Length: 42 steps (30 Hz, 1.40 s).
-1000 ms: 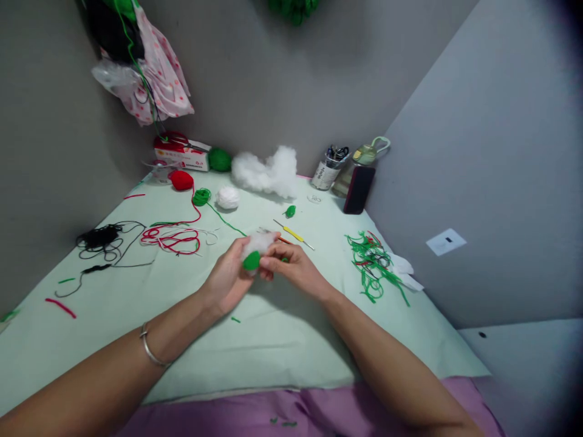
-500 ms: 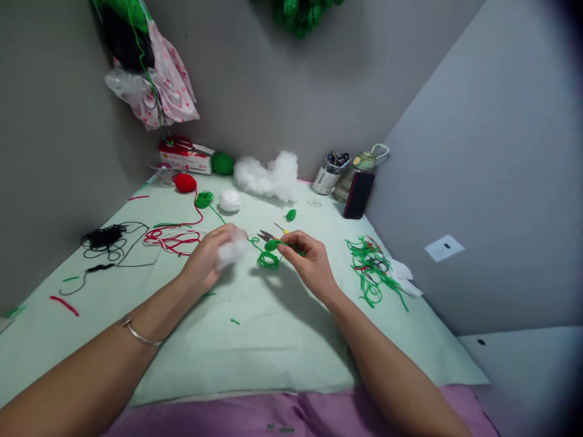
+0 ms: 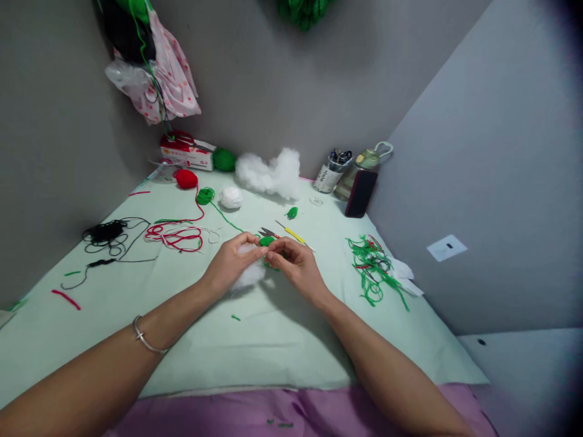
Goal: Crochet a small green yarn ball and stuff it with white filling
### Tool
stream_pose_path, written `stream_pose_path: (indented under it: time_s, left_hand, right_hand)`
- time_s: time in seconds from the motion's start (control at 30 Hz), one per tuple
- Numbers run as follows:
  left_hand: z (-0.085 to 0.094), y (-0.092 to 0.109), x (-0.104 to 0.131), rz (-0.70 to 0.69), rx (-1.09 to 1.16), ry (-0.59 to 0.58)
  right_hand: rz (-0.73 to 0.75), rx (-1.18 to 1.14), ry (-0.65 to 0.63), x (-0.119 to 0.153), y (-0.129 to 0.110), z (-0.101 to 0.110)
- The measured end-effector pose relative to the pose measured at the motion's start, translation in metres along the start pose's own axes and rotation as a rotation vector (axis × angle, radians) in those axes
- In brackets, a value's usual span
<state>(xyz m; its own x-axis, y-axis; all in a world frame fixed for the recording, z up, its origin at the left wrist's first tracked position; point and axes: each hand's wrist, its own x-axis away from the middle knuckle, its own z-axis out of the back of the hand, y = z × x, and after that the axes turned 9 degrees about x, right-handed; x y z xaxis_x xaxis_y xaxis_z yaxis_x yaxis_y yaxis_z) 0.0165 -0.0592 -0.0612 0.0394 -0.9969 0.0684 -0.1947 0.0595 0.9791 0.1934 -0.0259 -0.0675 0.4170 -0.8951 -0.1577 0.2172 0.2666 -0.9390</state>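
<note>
My left hand (image 3: 228, 262) is closed around a tuft of white stuffing (image 3: 250, 277), which bulges out below the fingers. Its fingertips also meet a small green crocheted piece (image 3: 266, 241). From the other side my right hand (image 3: 298, 267) pinches that piece, so the hands touch over the table. Fingers cover most of the crochet. Just beyond them lie scissors (image 3: 268, 232), partly hidden, and a yellow-handled crochet hook (image 3: 295, 235). Farther back rests another small green crocheted piece (image 3: 292, 212). Green yarn (image 3: 228, 221) runs from a small wound bundle (image 3: 205, 195) toward my hands.
A white stuffing heap (image 3: 268, 173), a white yarn ball (image 3: 231, 197) and a red yarn ball (image 3: 186, 178) sit at the back. Black yarn (image 3: 104, 233) lies left, green scraps (image 3: 373, 267) right. A phone (image 3: 361, 193) leans against a bottle (image 3: 368, 159) beside a pen cup (image 3: 328, 176).
My left hand has moved right with the stuffing and now meets my right hand at the green crocheted piece. More of the crochet hook shows. The view has shifted slightly.
</note>
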Motion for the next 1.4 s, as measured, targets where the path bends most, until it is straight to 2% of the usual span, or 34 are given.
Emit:
stream_pose_path:
  time_s: [0.27, 0.5, 0.6, 0.8, 0.93, 1.07, 1.13, 1.23, 1.33, 1.4]
  left_hand:
    - [-0.003, -0.006, -0.001, 0.084, 0.166, -0.049]
    - [-0.002, -0.004, -0.001, 0.116, 0.236, -0.092]
    - [-0.002, 0.0, -0.001, 0.131, 0.225, -0.109]
    - [-0.003, -0.003, 0.0, 0.131, 0.151, -0.114]
    - [-0.003, -0.006, -0.001, 0.099, 0.041, -0.092]
    - [-0.003, -0.005, 0.001, 0.017, -0.099, -0.048]
    - [-0.003, -0.004, 0.002, -0.019, -0.155, -0.053]
    - [-0.003, -0.003, 0.004, -0.051, -0.226, -0.076]
    - [-0.004, -0.005, 0.003, -0.073, -0.294, -0.105]
    - [-0.005, -0.009, 0.001, -0.094, -0.342, -0.119]
  right_hand:
    - [-0.08, -0.116, -0.079, -0.001, -0.003, 0.0]
    - [-0.022, -0.206, -0.114, -0.001, -0.005, 0.001]
    - [0.026, -0.178, -0.109, 0.001, -0.007, 0.002]
    - [0.091, -0.032, -0.12, 0.006, -0.009, 0.005]
    - [0.092, 0.042, -0.171, 0.006, -0.007, 0.005]
    - [0.038, 0.127, -0.094, 0.002, 0.0, 0.005]
    - [0.055, 0.221, -0.055, 0.0, 0.003, 0.007]
    - [0.116, 0.359, -0.088, -0.002, 0.004, 0.013]
    - [0.177, 0.633, -0.137, -0.001, 0.002, 0.014]
    - [0.194, 0.83, -0.126, 0.0, 0.002, 0.01]
